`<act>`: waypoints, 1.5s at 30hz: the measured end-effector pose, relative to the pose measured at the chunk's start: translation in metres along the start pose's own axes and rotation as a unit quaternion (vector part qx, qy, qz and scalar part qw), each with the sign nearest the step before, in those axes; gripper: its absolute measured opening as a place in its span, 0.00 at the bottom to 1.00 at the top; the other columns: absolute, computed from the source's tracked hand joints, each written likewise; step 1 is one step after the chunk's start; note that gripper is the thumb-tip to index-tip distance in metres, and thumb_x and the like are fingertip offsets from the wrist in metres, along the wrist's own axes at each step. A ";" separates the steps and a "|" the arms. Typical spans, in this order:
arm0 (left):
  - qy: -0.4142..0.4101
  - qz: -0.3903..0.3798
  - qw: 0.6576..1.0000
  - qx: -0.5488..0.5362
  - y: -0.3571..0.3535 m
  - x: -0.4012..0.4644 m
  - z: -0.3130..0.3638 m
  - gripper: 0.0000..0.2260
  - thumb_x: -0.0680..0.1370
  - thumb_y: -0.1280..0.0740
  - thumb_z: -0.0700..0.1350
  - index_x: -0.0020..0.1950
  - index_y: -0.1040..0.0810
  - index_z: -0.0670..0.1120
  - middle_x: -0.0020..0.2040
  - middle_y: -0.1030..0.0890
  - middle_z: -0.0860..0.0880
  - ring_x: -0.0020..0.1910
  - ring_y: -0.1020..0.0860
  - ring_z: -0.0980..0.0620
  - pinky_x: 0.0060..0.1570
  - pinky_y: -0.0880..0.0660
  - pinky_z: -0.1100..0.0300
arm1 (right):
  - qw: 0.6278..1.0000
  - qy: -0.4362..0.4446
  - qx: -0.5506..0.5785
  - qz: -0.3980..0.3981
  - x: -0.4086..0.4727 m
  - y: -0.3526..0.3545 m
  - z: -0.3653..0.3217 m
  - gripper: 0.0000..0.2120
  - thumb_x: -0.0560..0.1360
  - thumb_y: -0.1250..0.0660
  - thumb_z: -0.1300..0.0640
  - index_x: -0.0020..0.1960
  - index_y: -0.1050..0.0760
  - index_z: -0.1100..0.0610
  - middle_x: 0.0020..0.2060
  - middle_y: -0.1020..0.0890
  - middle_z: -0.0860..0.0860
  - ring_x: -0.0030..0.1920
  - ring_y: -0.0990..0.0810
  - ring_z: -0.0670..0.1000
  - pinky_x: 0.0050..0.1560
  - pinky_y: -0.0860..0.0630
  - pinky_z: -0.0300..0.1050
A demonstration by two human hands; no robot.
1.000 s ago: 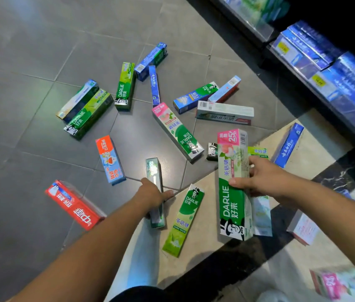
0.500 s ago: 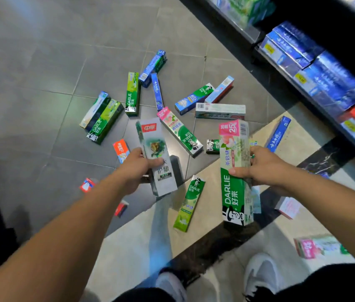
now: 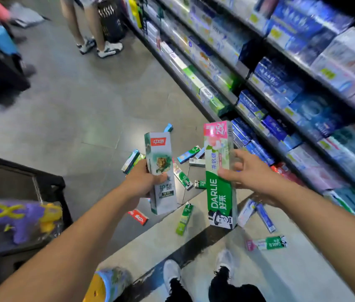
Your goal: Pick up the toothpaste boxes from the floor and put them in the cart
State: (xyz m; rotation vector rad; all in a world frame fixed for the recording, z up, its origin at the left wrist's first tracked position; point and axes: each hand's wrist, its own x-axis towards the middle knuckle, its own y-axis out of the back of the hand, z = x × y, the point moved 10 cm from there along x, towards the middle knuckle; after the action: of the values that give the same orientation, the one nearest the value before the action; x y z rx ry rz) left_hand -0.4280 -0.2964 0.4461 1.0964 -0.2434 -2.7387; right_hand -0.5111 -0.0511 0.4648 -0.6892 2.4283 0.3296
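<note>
While boxes litter grey floor | stocked shelves line right side.

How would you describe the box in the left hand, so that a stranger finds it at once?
Start from the shelves on the right and come to the two raised hands in mid-frame. The left hand grips a pale grey box, held upright. Unlike the green Darlie box beside it, it has a red logo on top and a tiger picture.

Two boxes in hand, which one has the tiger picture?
The grey-white box in the left hand. The right hand holds the green Darlie box with a pink top.
</note>
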 end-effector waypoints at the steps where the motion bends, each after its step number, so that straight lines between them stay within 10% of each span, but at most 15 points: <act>1: -0.005 -0.003 1.000 0.009 0.001 -0.021 0.022 0.08 0.78 0.32 0.35 0.51 0.24 0.47 0.49 0.15 0.46 0.45 0.16 0.47 0.50 0.20 0.44 | 1.000 0.010 -0.003 -0.004 -0.020 0.006 -0.025 0.17 0.75 0.27 0.62 0.61 0.26 0.51 0.52 0.14 0.50 0.49 0.14 0.49 0.46 0.19 0.46; 10: -0.100 0.004 0.993 0.067 0.011 -0.128 0.165 0.11 0.77 0.29 0.38 0.58 0.25 0.44 0.50 0.15 0.47 0.47 0.16 0.47 0.41 0.22 0.52 | 0.995 0.085 0.023 0.052 -0.145 0.051 -0.152 0.14 0.76 0.29 0.60 0.60 0.26 0.52 0.47 0.13 0.50 0.42 0.14 0.46 0.32 0.24 0.36; 19: -0.183 -0.100 0.963 0.171 -0.037 -0.163 0.215 0.08 0.77 0.30 0.36 0.52 0.24 0.47 0.49 0.15 0.46 0.48 0.17 0.46 0.50 0.20 0.47 | 0.972 0.100 0.072 0.201 -0.256 0.089 -0.151 0.20 0.74 0.26 0.60 0.63 0.27 0.56 0.53 0.14 0.52 0.53 0.15 0.53 0.54 0.20 0.54; 33: -0.270 -0.330 0.846 0.321 -0.286 -0.275 0.229 0.08 0.78 0.30 0.41 0.53 0.26 0.49 0.51 0.17 0.47 0.46 0.18 0.47 0.39 0.21 0.52 | 0.863 0.098 0.184 0.461 -0.513 0.173 -0.021 0.16 0.76 0.28 0.57 0.63 0.24 0.51 0.51 0.13 0.51 0.51 0.14 0.52 0.48 0.20 0.47; 37: -0.298 -0.388 0.801 0.345 -0.388 -0.345 0.213 0.08 0.79 0.30 0.41 0.52 0.27 0.49 0.50 0.18 0.50 0.49 0.19 0.47 0.48 0.20 0.40 | 0.821 0.087 0.211 0.523 -0.605 0.193 0.043 0.17 0.76 0.28 0.56 0.64 0.24 0.50 0.53 0.14 0.49 0.53 0.15 0.50 0.48 0.22 0.46; 45: -0.338 -0.487 0.705 0.389 -0.580 -0.522 0.145 0.09 0.79 0.30 0.41 0.49 0.27 0.53 0.50 0.18 0.50 0.43 0.19 0.54 0.36 0.24 0.58 | 0.729 0.065 0.276 0.623 -0.790 0.224 0.185 0.17 0.73 0.26 0.52 0.60 0.23 0.48 0.52 0.14 0.47 0.57 0.17 0.51 0.59 0.25 0.54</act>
State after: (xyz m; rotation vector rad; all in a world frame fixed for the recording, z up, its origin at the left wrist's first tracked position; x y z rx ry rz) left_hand -0.2196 0.3970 0.7705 0.1211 -1.3888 -4.0910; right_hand 0.0026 0.5213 0.8075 1.3003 2.5285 0.0141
